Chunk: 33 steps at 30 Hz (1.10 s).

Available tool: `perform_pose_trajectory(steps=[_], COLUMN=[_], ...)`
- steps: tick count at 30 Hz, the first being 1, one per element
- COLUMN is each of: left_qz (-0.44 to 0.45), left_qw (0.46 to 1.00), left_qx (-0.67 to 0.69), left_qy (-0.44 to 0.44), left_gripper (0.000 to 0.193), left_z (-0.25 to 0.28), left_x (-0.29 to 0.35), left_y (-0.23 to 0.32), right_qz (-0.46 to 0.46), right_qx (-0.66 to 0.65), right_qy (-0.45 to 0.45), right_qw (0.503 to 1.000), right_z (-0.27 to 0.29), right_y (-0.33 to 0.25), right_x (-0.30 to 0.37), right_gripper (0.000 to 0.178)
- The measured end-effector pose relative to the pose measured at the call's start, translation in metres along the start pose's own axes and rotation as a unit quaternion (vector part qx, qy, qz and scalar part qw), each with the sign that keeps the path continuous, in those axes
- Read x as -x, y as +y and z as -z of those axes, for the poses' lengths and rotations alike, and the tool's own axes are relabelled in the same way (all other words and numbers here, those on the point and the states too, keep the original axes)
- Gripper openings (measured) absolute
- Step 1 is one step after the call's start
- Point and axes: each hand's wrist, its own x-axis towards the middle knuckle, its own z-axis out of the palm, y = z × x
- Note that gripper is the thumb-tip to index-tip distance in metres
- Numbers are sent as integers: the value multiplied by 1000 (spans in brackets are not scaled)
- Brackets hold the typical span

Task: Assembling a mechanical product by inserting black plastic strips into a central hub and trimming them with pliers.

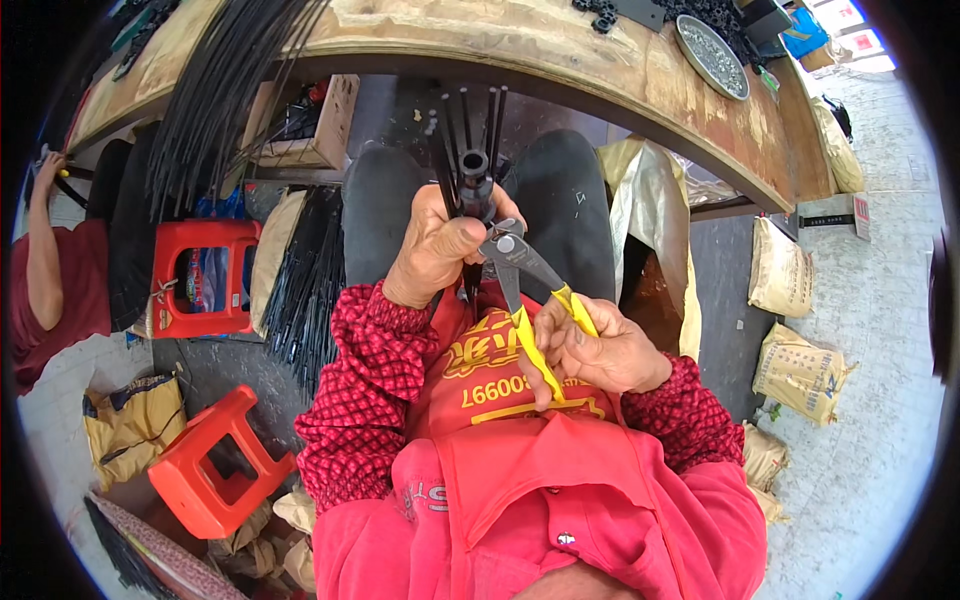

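Observation:
My left hand [440, 245] is wrapped round a black umbrella frame [477, 172], held upright above my lap. Its thin black ribs stand around a hollow tube whose round end faces up. In my right hand [600, 345] is a pair of pliers [525, 265] with dark jaws and yellow handles, the handles spread apart. The pliers' head meets the frame's collar, close beside my left thumb. Whether the jaws grip anything there I cannot tell. A red apron [480, 395] covers my lap below both hands.
Ahead runs a worn wooden table [440, 35] with a bundle of black rods [225, 90] hanging over its edge. On it stands a round metal tray [712, 57] of small parts. Red stools [205, 280] are at left, near a co-worker's arm [42, 240]. Sacks [800, 370] line the right side.

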Motion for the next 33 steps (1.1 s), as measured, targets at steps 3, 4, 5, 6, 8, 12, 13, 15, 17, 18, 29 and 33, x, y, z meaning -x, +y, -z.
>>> perform_pose_trajectory(steps=[3,4,5,6,8,12,13,15,17,18,29,33], left_qz=[11,14,37,60,71,88,87,62,45,28,10,5], left_qw=[1000,1000,999,998,997,994,994,996,996,995,989,992], left_qx=[7,10,5,0,-2,5,2,-15,-36,-50,54,56], left_qy=[2,7,2,-3,21,61,61,66,73,77,136,114], left_gripper=[64,64,67,70,69,57,53,21,21,21,62,75], left_z=[6,9,14,18,21,20,19,20,17,23,40,36], left_x=[-10,-11,-11,-11,-13,-20,-21,-21,-28,-26,-6,-7], left_y=[-5,-6,-7,-7,-5,-8,-10,-7,-12,-16,-32,-31], right_qz=[41,60,68,62,34,28,47,88,120,163,179,32], right_qx=[-23,-33,-50,-53,-108,-47,48,198,444,562,830,845], right_qy=[19,15,17,18,3,107,136,174,177,173,445,497], right_qw=[999,998,996,997,994,993,988,961,870,792,286,197], right_z=[1,3,-1,2,7,5,7,7,21,22,106,164], right_y=[11,13,11,12,13,3,-1,-16,-37,-52,-247,-290], right_x=[-12,-17,-22,-24,-29,-33,-31,-31,-27,-32,-6,0], right_gripper=[29,28,27,27,26,27,27,24,22,28,17,23])
